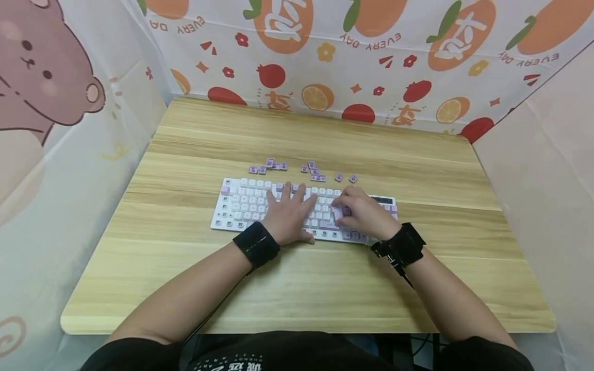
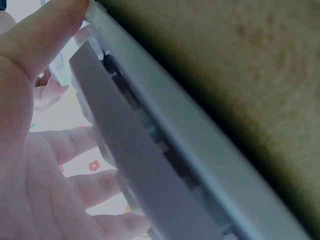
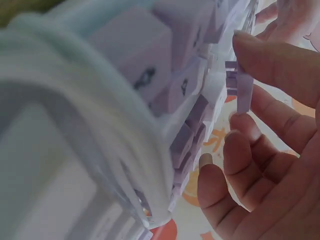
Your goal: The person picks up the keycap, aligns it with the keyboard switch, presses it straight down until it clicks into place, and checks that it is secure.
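Observation:
A white and light-purple keyboard [image 1: 241,206] lies across the middle of the table, some switch spots at its left end without caps. My left hand [image 1: 289,216] rests over its middle with fingers spread, the thumb at the front edge. In the left wrist view, the left thumb [image 2: 50,35] touches the keyboard's case [image 2: 200,130] beside a long purple bar key [image 2: 135,145]. My right hand [image 1: 368,212] is over the keyboard's right part. Between its thumb and fingers it pinches a purple keycap [image 3: 244,90], seen edge-on with its underside stems facing the keyboard.
Behind the keyboard, several loose purple keycaps [image 1: 317,178] are scattered on the wooden table [image 1: 297,288]. A pale cable [image 3: 130,145] runs close to the right wrist camera. Printed curtains [image 1: 297,67] hang along the back and both sides.

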{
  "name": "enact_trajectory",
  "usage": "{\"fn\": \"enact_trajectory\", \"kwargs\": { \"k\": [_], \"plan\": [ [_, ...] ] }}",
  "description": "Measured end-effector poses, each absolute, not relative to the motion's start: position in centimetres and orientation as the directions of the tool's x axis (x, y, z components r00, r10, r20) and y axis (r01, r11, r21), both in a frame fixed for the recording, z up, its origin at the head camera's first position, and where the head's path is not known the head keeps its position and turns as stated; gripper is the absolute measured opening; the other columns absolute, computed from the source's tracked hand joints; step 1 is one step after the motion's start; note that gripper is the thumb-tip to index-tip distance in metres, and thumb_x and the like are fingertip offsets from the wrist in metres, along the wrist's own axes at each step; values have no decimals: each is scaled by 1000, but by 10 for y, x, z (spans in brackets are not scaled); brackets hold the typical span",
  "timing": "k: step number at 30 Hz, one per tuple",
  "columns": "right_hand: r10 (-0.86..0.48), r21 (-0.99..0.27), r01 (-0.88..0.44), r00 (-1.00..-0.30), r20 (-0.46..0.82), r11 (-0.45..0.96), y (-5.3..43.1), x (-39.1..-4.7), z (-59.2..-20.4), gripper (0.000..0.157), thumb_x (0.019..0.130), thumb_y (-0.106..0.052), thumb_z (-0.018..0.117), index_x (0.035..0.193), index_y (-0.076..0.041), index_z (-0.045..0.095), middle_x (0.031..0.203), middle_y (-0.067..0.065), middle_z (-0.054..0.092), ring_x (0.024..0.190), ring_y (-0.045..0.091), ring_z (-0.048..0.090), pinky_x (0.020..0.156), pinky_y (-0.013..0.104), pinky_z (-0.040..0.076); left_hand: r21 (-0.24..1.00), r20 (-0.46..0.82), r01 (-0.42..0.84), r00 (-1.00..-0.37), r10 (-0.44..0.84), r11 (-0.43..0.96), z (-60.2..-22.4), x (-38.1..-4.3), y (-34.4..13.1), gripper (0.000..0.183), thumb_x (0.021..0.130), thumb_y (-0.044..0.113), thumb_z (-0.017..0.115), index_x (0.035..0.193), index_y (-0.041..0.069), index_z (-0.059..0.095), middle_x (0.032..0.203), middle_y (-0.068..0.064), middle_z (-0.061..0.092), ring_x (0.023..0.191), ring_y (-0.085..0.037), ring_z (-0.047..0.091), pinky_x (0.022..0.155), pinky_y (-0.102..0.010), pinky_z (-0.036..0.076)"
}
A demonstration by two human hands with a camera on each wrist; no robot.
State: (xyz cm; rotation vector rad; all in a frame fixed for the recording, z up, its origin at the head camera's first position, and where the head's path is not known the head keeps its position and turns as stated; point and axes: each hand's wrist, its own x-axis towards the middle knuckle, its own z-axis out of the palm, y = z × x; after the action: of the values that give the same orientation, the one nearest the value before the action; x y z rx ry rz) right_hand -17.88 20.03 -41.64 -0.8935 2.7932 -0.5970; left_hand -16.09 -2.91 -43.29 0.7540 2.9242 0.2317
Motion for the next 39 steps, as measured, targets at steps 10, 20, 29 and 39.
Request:
{"fn": "enact_trajectory", "kwargs": {
  "k": [10, 20, 29, 39],
  "plan": [
    [-555, -431, -488, -831, -36, 759, 199, -180, -424, 37, 81, -20, 82, 115, -10, 70, 108, 1, 61, 92, 15, 56, 82, 32, 51, 166, -62, 475, -869, 490, 864, -434, -160, -29, 113, 61, 68, 81, 152, 19, 36, 158, -20, 29, 142, -52, 24, 100, -80, 22],
    [-524, -460, -447, -850, -48, 767, 200, -182, -426, 39, 79, -28, 84, 113, -14, 71, 104, -2, 62, 89, 14, 57, 80, 31, 50, 169, -70, 467, -873, 483, 868, -435, -161, -29, 113, 61, 68, 81, 152, 20, 35, 159, -19, 28, 143, -52, 23, 101, -80, 21],
    [-517, -466, -434, -854, -60, 771, 201, -184, -426, 43, 78, -31, 84, 116, -16, 70, 103, -2, 62, 87, 13, 58, 77, 31, 50, 168, -70, 463, -875, 479, 870, -435, -161, -29, 113, 61, 69, 81, 153, 21, 35, 159, -19, 28, 143, -51, 23, 101, -80, 20],
    [-508, -466, -420, -858, -75, 779, 200, -183, -425, 44, 78, -29, 83, 117, -15, 70, 100, -3, 62, 86, 13, 58, 77, 31, 51, 186, -75, 461, -874, 480, 868, -436, -160, -29, 113, 62, 68, 81, 153, 21, 34, 159, -18, 27, 144, -51, 22, 102, -80, 19]
  ]
}}
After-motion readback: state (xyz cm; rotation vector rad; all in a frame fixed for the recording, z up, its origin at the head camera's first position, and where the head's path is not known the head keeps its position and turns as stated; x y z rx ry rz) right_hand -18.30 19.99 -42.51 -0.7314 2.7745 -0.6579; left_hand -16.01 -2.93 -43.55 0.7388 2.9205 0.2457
